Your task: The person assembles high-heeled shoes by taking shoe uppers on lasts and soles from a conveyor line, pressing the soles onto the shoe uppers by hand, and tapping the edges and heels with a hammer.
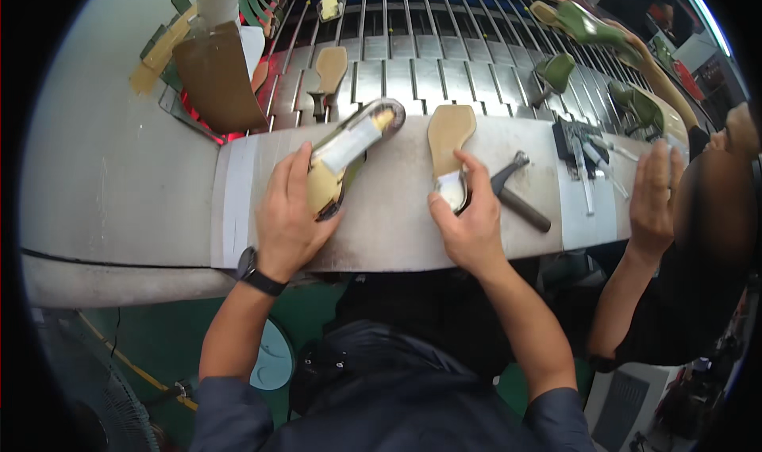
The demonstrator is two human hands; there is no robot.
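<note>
My left hand (286,210), with a dark watch on the wrist, is closed around an upturned shoe (349,146) on the worktable. Its underside faces up, with a white strip down the middle and yellowish ends. My right hand (474,226) grips a tan shoe sole (451,134) by its heel end, thumb and index finger on either side of a white, cup-shaped part. The sole's broad end points away from me. The two pieces lie apart, side by side. Just right of my right hand, a hammer (522,204) rests on the table.
Beyond the table (389,230) runs a slatted metal conveyor (401,75) carrying another tan sole (331,67) and green shoes (556,71). Slim tools (587,166) lie at the right. A co-worker's hand (656,190) is raised nearby. A brown panel (220,79) stands at the left.
</note>
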